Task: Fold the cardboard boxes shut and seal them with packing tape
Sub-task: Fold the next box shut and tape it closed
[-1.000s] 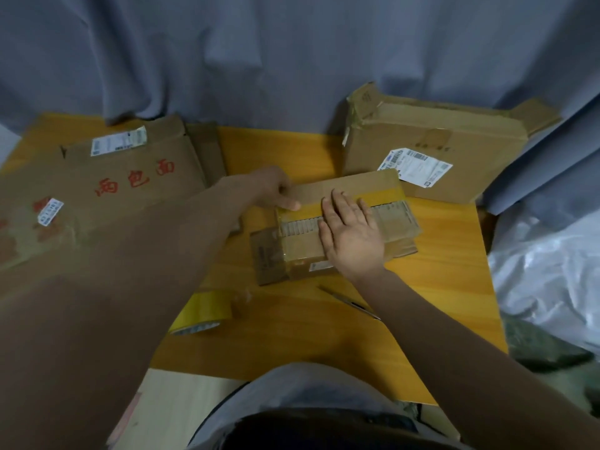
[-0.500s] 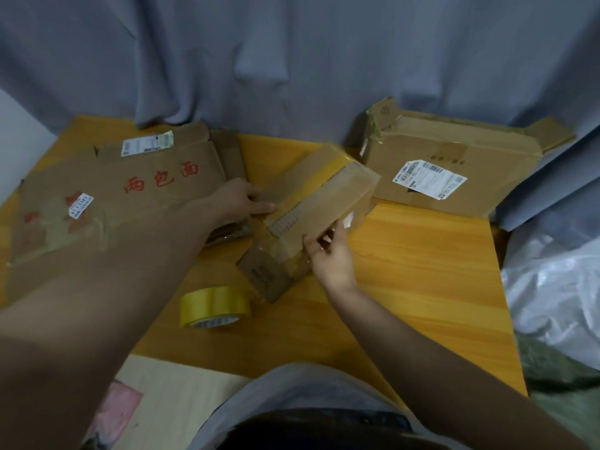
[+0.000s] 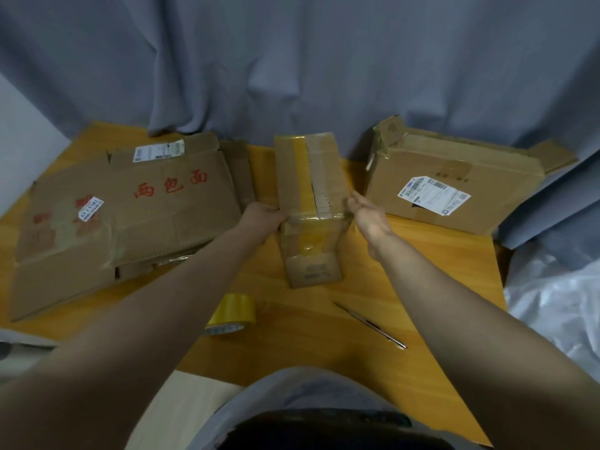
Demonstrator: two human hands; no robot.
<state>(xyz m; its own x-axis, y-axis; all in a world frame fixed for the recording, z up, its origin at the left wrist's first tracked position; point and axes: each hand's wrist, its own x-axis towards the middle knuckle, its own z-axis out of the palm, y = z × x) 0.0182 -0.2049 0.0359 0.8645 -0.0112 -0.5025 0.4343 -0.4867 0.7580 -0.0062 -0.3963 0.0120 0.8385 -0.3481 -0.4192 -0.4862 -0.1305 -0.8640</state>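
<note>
A small cardboard box (image 3: 308, 177) lies lengthwise away from me in the middle of the wooden table (image 3: 438, 254), with yellow tape along its top and over its near end. My left hand (image 3: 263, 219) grips its near left corner. My right hand (image 3: 367, 216) presses flat-fingered against its near right side. A roll of yellow packing tape (image 3: 232, 315) lies on the table in front of the box, near my left forearm.
A large flattened box with red characters (image 3: 130, 209) covers the table's left side. A bigger closed box with a shipping label (image 3: 454, 186) sits at the back right. A thin metal blade or pen (image 3: 370, 324) lies near my right forearm. Grey curtain behind, white plastic at right.
The small box has been turned from lying crosswise to pointing away from me. My right hand left its top and now holds its right side; my left hand moved to its near left corner.
</note>
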